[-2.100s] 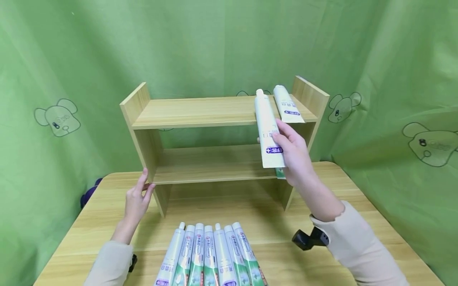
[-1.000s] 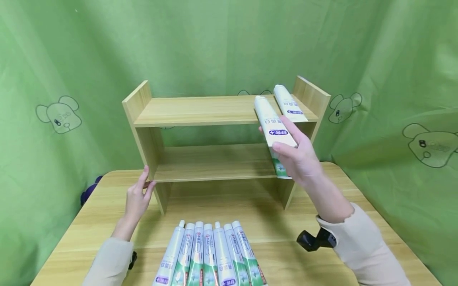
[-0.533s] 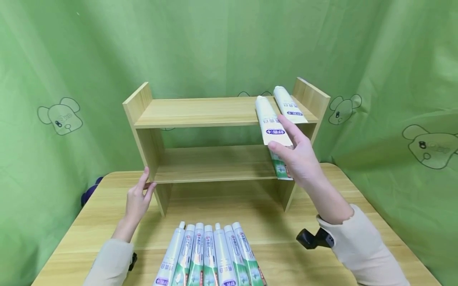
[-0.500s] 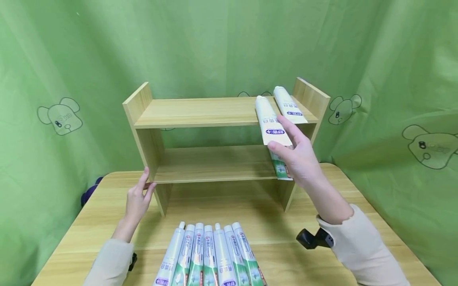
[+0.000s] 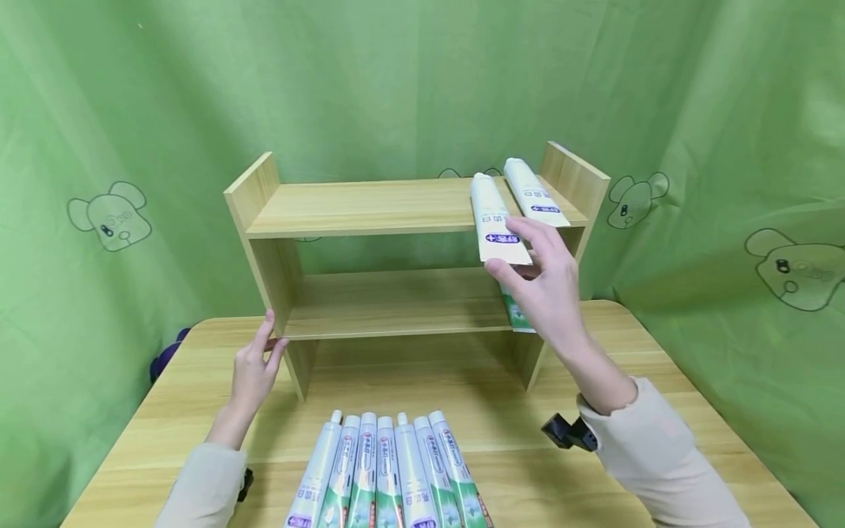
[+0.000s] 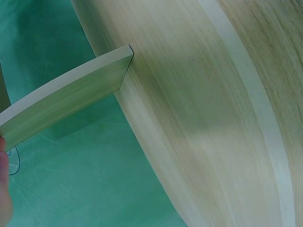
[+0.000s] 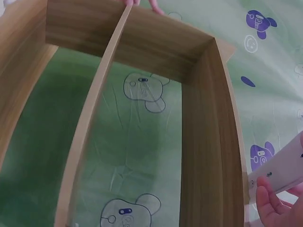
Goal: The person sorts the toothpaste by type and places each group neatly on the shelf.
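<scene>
A white toothpaste tube (image 5: 491,213) lies on the top board of the wooden shelf (image 5: 370,204), its flat end jutting past the front edge. My right hand (image 5: 544,282) holds that end, thumb at the lower edge and fingers along the right side. Another white tube (image 5: 533,194) lies to its right. Partly hidden behind my right hand, a green-and-white toothpaste tube (image 5: 517,312) rests on the middle board. With thumb and fingers, my left hand (image 5: 254,363) grips the shelf's left side panel at the middle board's height.
Several toothpaste tubes (image 5: 386,473), some white and some green-and-white, lie side by side on the wooden table (image 5: 528,469) in front of the shelf. A green curtain (image 5: 370,88) hangs behind. Something purple (image 5: 168,352) shows beyond the table's left edge.
My right hand brought the white tube down onto the top board. In the last half second the tube's flat end shifted slightly left with the hand. My left hand stayed put.
</scene>
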`<action>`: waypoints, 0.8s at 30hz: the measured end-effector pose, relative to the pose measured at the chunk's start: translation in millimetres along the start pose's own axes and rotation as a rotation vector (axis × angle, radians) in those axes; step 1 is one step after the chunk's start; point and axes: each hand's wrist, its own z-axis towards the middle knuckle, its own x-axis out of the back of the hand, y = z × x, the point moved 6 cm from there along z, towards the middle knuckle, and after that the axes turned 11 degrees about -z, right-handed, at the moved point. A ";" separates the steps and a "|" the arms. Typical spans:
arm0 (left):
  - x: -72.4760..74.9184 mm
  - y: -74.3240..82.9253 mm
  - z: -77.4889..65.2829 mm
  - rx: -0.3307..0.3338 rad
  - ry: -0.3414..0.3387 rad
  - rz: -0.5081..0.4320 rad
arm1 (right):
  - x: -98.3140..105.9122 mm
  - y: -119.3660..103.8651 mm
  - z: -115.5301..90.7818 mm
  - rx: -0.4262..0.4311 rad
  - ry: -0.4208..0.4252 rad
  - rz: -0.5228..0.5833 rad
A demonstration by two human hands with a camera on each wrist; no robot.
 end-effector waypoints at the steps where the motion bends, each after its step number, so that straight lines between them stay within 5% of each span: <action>1: 0.2 0.2 0.5 -0.002 0.002 0.000 | 0.3 -0.6 1.1 0.019 0.013 -0.016; 24: 1.0 3.2 1.3 -0.027 0.013 0.005 | -6.2 10.6 24.1 0.083 0.110 -0.204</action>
